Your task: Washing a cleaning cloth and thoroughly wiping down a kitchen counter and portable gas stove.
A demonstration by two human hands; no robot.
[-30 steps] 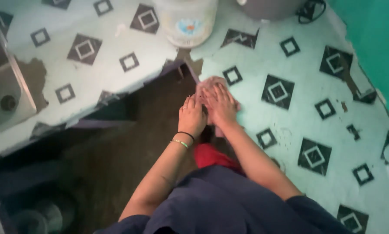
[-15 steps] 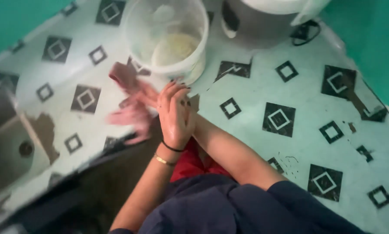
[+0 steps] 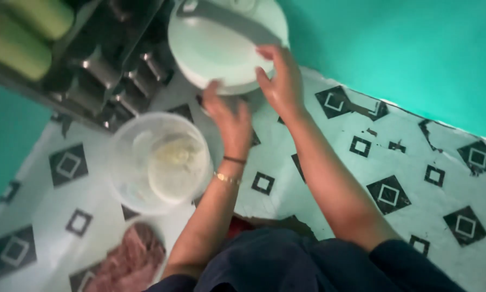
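Both hands were up on the pale green lid (image 3: 221, 48) at the worktop's (image 3: 329, 178) far side: right hand (image 3: 278, 78) gripped its right rim, left hand (image 3: 229, 116) spread open under its near edge.

The pale green lid (image 3: 227, 46) runs off the top edge, and whatever it covers is hidden beneath it. The reddish cloth (image 3: 129, 262) is blurred and cut by the bottom edge. The clear tub (image 3: 159, 162) holds something pale, too blurred to identify.
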